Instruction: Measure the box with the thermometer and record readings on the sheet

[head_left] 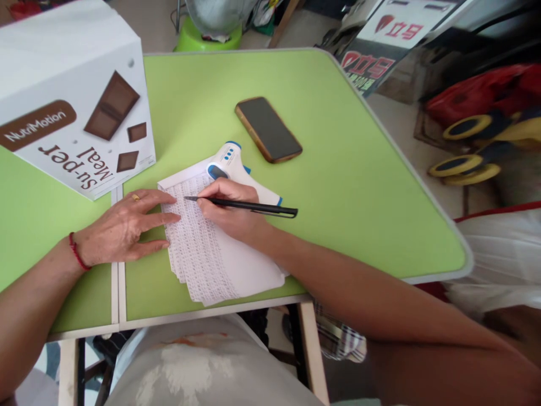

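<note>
A black pen is pinched in my right hand, its tip over the written rows of a white paper pad. Dense rows of small handwriting cover the pad's left part, while its lower right is blank. My left hand lies with fingers spread, the fingertips on the pad's left edge. Just beyond my right hand, partly hidden by it, lies a white and blue handheld device that looks like an infrared thermometer. Farther back is a phone in a brown case, its screen dark.
A large white NutriMotion box stands at the left of the green folding table. Past the table's far edge is a bright green stool. Yellow-handled items and a red cloth-like thing sit at the right.
</note>
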`<state>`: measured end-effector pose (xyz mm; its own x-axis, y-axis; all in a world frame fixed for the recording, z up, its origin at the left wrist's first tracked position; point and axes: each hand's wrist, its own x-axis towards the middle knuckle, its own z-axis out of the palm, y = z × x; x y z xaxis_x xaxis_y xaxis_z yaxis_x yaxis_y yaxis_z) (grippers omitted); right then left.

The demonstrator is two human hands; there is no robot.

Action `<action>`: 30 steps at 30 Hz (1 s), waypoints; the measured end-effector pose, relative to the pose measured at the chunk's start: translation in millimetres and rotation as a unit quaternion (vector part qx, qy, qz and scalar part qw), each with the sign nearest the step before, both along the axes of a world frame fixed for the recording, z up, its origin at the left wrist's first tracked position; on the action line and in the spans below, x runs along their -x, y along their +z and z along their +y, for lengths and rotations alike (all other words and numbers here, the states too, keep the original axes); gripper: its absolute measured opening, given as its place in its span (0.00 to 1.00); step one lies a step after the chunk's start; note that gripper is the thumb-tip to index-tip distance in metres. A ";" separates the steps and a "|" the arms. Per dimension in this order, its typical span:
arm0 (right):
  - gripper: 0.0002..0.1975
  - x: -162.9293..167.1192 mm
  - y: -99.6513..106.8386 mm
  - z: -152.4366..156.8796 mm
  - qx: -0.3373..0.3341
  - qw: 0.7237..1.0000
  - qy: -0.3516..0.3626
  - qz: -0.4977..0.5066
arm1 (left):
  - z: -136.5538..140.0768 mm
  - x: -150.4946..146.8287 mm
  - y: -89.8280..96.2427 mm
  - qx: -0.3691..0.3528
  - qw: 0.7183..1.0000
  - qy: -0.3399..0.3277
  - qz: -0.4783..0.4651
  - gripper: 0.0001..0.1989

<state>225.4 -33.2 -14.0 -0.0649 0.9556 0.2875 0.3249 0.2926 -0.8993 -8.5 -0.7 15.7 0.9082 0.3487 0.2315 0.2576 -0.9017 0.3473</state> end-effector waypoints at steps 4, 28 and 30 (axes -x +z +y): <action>0.03 1.5 -0.9 -0.1 -0.003 1.000 0.008 0.000 | 0.1 0.4 -0.6 -0.004 1.000 -0.001 -0.002 0.17; 0.03 0.5 4.1 -0.9 0.028 0.999 0.000 -0.015 | -0.2 1.2 0.1 0.003 1.000 -0.001 0.001 0.17; 0.03 0.1 4.1 -1.0 0.038 0.999 0.009 -0.011 | -0.1 1.1 0.3 0.003 1.000 0.000 0.002 0.17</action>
<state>225.3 -34.2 -9.9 -0.0884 0.9733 0.2119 0.3410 0.2294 -0.9116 -9.6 -0.7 16.0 0.9090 0.3499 0.2263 0.2589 -0.8997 0.3513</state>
